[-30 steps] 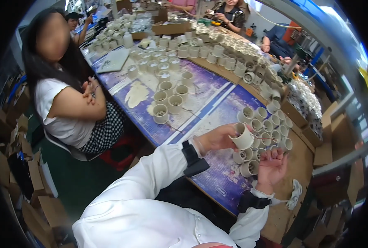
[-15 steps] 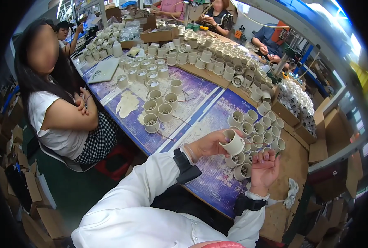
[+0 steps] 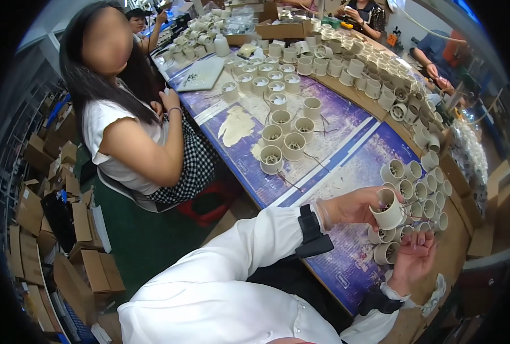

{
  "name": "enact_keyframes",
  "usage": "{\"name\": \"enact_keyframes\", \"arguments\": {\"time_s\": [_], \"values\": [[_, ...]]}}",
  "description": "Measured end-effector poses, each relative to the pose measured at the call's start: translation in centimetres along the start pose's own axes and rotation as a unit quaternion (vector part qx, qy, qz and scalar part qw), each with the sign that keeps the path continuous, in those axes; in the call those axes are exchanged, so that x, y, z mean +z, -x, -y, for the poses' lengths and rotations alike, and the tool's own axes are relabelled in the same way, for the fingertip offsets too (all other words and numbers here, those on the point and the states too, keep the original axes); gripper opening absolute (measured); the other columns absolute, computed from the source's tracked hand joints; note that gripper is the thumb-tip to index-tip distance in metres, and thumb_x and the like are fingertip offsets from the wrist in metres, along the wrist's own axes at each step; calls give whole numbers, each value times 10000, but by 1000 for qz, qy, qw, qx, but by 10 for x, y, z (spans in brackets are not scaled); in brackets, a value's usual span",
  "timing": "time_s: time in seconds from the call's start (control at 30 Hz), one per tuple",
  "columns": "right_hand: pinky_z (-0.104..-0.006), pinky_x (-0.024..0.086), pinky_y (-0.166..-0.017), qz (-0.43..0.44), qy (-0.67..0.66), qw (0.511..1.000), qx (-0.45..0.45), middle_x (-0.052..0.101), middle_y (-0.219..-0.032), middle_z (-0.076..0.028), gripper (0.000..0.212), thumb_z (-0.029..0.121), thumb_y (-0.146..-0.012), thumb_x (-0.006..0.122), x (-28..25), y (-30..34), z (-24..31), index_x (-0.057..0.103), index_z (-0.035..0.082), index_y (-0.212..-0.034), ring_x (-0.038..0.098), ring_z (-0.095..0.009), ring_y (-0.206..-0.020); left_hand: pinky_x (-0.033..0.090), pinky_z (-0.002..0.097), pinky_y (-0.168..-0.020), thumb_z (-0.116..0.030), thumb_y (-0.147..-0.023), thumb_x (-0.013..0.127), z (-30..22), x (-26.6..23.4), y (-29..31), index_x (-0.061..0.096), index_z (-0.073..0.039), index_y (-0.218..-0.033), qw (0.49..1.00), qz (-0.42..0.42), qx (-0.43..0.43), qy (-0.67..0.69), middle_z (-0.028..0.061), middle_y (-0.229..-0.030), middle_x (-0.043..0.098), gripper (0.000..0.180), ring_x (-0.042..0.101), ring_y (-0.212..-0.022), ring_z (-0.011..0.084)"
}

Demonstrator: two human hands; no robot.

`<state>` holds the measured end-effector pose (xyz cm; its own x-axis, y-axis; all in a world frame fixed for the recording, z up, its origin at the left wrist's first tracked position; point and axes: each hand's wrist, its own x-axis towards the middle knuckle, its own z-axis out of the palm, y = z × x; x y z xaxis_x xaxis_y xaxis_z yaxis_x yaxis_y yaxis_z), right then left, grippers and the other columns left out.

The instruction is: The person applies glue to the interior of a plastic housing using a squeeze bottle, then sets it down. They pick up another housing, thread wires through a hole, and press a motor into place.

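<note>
My left hand (image 3: pixel 355 207) is closed round a cream plastic cup (image 3: pixel 388 213), tilted so that small dark and metallic parts show inside. Thin reddish-brown wires (image 3: pixel 416 218) trail from the cup area toward my right hand (image 3: pixel 415 258). That hand is raised just beside the cup, palm turned up and fingers curled; whether it pinches a wire is too small to make out. Below and around both hands stands a cluster of similar cups (image 3: pixel 405 189), some holding small parts. A cup (image 3: pixel 385 253) sits right under my hands.
Another group of wired cups (image 3: pixel 294 147) stands mid-table, with white-filled cups (image 3: pixel 260 83) behind. Many cups (image 3: pixel 372 87) line the cardboard strip. A person (image 3: pixel 131 129) sits at left; others work at the far side. Beside my right wrist lies a white cloth or glove (image 3: pixel 435 295).
The view has swung left, so the table and hands appear farther right. My left hand keeps its hold on the cup. The seated person's arms have shifted from their folded position.
</note>
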<state>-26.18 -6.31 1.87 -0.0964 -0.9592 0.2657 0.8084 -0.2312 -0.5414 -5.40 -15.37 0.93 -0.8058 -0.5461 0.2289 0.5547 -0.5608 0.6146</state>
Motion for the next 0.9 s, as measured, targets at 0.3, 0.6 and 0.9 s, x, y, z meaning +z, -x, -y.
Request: {"name": "enact_keyframes", "arguments": {"time_s": [0.3,0.6,0.9], "values": [[-319,380,-779,-11,7,1000,-1,414,-814,-27,263,259,-959,425,6,7,0,510,34,-1065,396,-136,-715,535,304,-578,-252,-738,598,4,-1,2,427,-77,-1264,1000,10,-4,7,96,-1159,546,580,604,-937,206],[-307,383,-778,-20,17,1000,-7,420,-805,-24,266,289,-961,429,12,1,3,508,50,-1047,396,-132,-702,547,315,-604,-263,-734,613,4,-6,-1,405,-62,-1292,1000,-9,-11,6,126,-1167,552,629,610,-937,225],[-296,379,-763,-7,13,1000,-3,418,-788,-22,261,301,-966,423,18,5,3,509,59,-1014,394,-129,-693,549,309,-605,-265,-732,618,4,-4,-1,397,-64,-1297,1000,-7,-8,1,129,-1164,554,639,611,-936,227]]}}
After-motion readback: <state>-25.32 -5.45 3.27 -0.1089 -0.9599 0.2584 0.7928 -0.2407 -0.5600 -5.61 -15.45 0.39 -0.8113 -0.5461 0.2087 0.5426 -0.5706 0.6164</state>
